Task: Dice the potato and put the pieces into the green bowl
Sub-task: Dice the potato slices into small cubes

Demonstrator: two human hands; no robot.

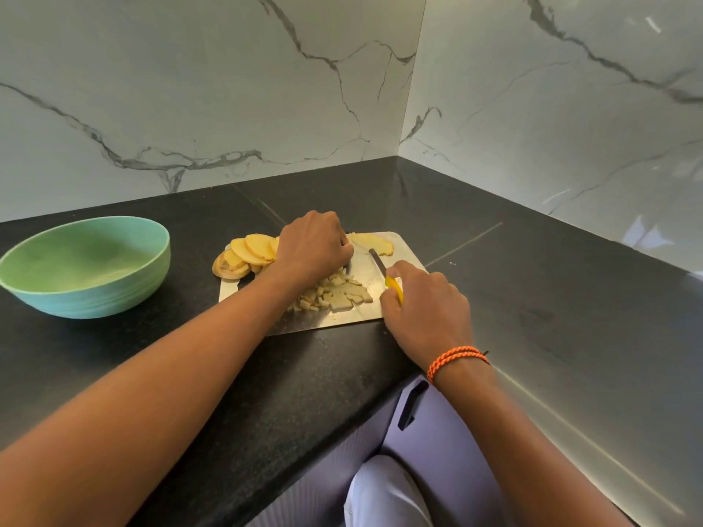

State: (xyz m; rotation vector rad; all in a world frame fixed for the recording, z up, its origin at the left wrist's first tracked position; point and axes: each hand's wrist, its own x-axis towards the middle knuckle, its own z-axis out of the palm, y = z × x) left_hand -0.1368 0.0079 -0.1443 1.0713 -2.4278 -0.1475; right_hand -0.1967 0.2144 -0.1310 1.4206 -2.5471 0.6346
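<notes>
A steel cutting board (403,256) lies on the black counter. Round potato slices (247,252) are fanned over its left edge, and another slice (374,243) lies at its far side. A heap of diced potato pieces (334,294) sits in the board's middle. My left hand (312,247) is curled over the board between the slices; what its fingers hold is hidden. My right hand (426,302) grips a yellow-handled knife (384,270), blade pointing away toward the far slice. The green bowl (85,266) stands on the left, nothing visible inside it.
Marble walls meet in a corner behind the board. The counter's front edge runs diagonally below my arms, with a lilac cabinet door and its dark handle (411,405) beneath. An orange cord bracelet (456,359) is on my right wrist.
</notes>
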